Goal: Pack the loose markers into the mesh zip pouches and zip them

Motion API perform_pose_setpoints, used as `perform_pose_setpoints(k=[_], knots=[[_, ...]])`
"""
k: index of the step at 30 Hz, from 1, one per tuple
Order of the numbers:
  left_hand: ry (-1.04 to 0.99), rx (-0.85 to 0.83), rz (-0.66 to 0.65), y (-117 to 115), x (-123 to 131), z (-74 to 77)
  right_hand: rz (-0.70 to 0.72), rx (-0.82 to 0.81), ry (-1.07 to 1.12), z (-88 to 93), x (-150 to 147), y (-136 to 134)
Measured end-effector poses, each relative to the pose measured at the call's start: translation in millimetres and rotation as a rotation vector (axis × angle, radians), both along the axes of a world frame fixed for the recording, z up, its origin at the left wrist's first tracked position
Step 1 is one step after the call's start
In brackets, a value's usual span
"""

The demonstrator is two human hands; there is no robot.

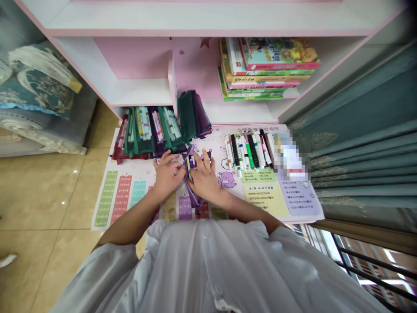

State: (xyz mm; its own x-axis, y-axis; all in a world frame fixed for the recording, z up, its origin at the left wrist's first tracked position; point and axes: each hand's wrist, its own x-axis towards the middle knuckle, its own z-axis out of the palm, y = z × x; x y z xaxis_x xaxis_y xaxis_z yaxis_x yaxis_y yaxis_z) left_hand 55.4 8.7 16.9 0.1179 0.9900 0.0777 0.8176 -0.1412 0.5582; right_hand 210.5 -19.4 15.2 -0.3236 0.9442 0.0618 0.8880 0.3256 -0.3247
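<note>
Purple zip pouch point(194, 194) stands on edge near the middle of the printed mat point(140, 167), the left hand point(167, 174) pinching its mouth, the right hand point(204, 178) gripping its side, holding the opening spread around markers point(190, 163).

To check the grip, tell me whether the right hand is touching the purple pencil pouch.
Touching. The head view shows the right hand against the purple pencil pouch, covering part of it with no gap between them.
</note>
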Motion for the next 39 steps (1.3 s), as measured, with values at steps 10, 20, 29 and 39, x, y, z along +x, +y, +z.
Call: perform_pose_setpoints(k=[10, 20, 29, 39], knots=[[0.011, 0.013, -0.006, -0.3, -0.9, -1.9, -0.102, 0.155, 0.099, -0.8, 20.2, 5.7], [-0.008, -0.009, -0.002, -1.3, 0.2, 1.5, -0.600, 0.114, -0.103, -35.1, 99.1, 46.1], [-0.015, -0.014, -0.004, -1.1, 0.8, 2.1, -0.640, 0.101, -0.124, -44.7, 99.7, 44.8], [0.001, -0.021, -0.007, -0.7, 0.6, 2.6, -0.582, 0.013, -0.147, -44.9, 93.5, 43.0]])
